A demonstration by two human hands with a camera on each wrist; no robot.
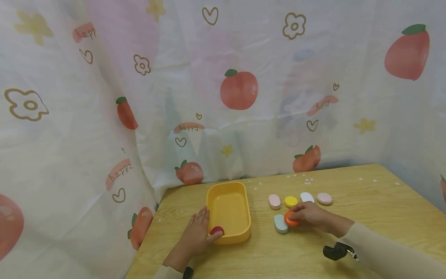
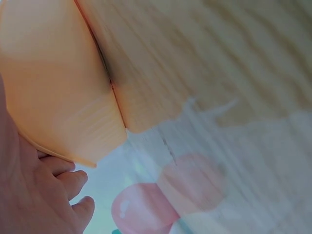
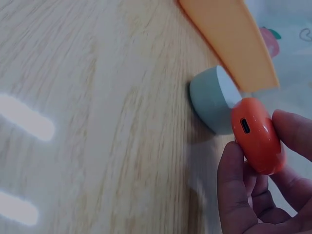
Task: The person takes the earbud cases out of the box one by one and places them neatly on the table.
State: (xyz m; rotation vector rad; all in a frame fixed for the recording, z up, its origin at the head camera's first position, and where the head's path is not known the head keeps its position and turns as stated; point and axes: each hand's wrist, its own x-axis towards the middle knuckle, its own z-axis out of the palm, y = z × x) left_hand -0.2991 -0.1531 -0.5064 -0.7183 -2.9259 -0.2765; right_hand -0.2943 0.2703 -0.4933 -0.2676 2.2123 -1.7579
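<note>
My right hand [image 1: 309,215] pinches a glossy orange-red earbud case [image 1: 292,219] between thumb and fingers. In the right wrist view its charging port shows, and the orange-red case [image 3: 257,134] is raised off the table, beside a pale green case [image 3: 212,100]. My left hand [image 1: 197,231] rests against the left side of a yellow bin [image 1: 246,228], fingers straight along the rim and thumb over the near edge. Inside the bin, by that thumb, lies a dark red case [image 1: 216,230], partly hidden. The left wrist view shows the fingers at the bin's rim [image 2: 73,158].
Behind my right hand sit a pink case [image 1: 274,201], a yellow case [image 1: 291,201], a white case [image 1: 307,197] and a pale pink case [image 1: 324,198] in a row. Small white flecks dot the wooden table [image 1: 278,255]. A patterned curtain [image 1: 265,128] hangs behind it.
</note>
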